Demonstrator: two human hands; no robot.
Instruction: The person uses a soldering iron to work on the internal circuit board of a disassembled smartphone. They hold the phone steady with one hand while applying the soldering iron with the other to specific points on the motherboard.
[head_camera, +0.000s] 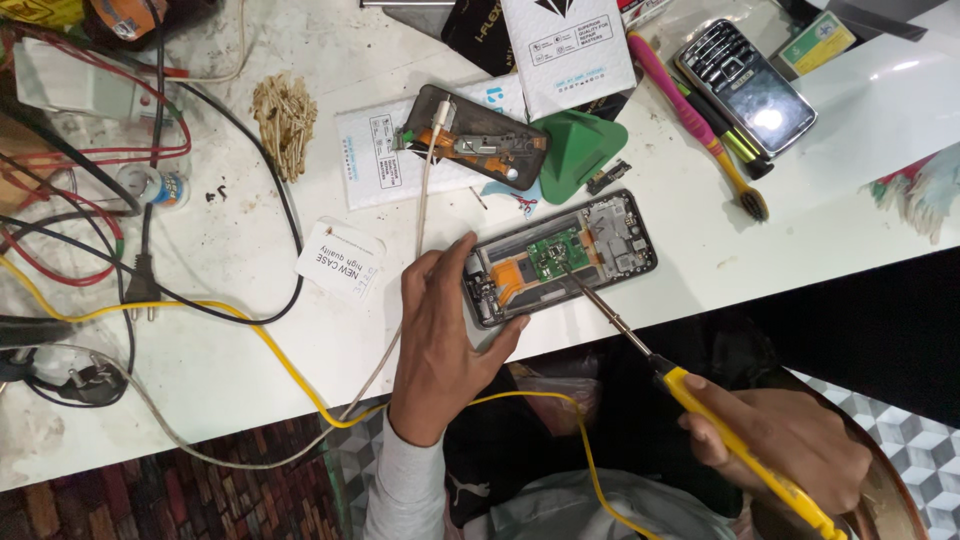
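Opened phone (560, 258): lies back-off near the front edge of the white worktable (240, 330); a green circuit board, an orange flex strip and grey metal shields show inside its dark frame.
Left hand (440, 335): curled around the phone's left end, thumb along the top edge, fingers underneath, steadying it.
Right hand (790, 440): closed around the yellow handle of a soldering iron (690, 385), off the table's edge.
Iron tip: thin metal shaft slants up-left, its point touching the green board.
Yellow cord (270, 345): trails across the table and loops under the left wrist.
Behind the phone: a second opened handset (475, 137) on a white printed packet, a beige cable plugged into it; a green triangular plastic pick (578, 145) just beside.
Right side: a pink and yellow toothbrush (700, 120) and an old keypad phone (745, 85).
Left side: tangled red and black wires (90, 190), a black plug, a frayed tan fibre wad (285, 120).
Table surface: white, scuffed and stained.
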